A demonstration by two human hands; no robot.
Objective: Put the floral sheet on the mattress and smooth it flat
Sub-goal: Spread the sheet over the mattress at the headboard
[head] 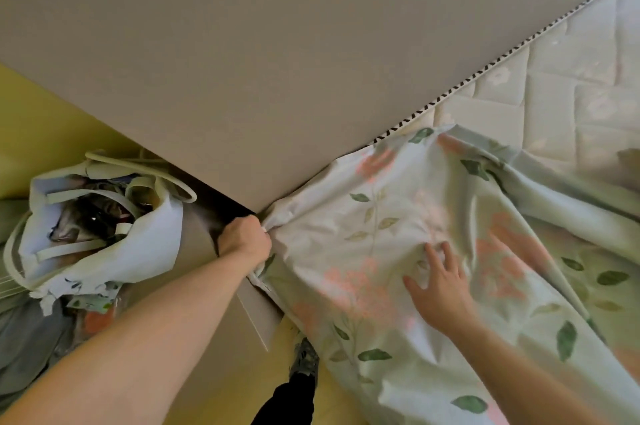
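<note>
Yellow-green flooring (pixel 41 133) shows at the left and along the bottom of the view, beside a bed with a tall grey-beige headboard (pixel 242 61) that fills the upper half of the picture. Quilted mattress (pixel 568 92) surface lies bare at the far end along the headboard, edged by a black-and-white striped piping (pixel 485 69).

Floral sheet (pixel 398 216), pale with pink blooms and green leaves, covers the near corner of the mattress and runs along its near side edge. It is rumpled, with long folds running toward the right, and one edge is folded back, leaving the quilting exposed beyond it.

Left hand (pixel 244 239) is at the mattress corner where it meets the headboard. Its fingers are curled into a fist around a bunched corner of the sheet, which fans out in creases from that grip.

Right hand (pixel 440 282) lies palm down on the sheet, a little in from the same corner. Its fingers are straight and spread, flat on the fabric.

White cloth bag (pixel 104 216) with pale straps sits on the floor to the left of the bed foot corner, with dark items inside that cannot be identified. More folded fabric lies under and beside it. A patterned shoe (pixel 304 357) and dark trouser leg show on the floor at the bottom centre, just beside the sheet's hanging edge.
</note>
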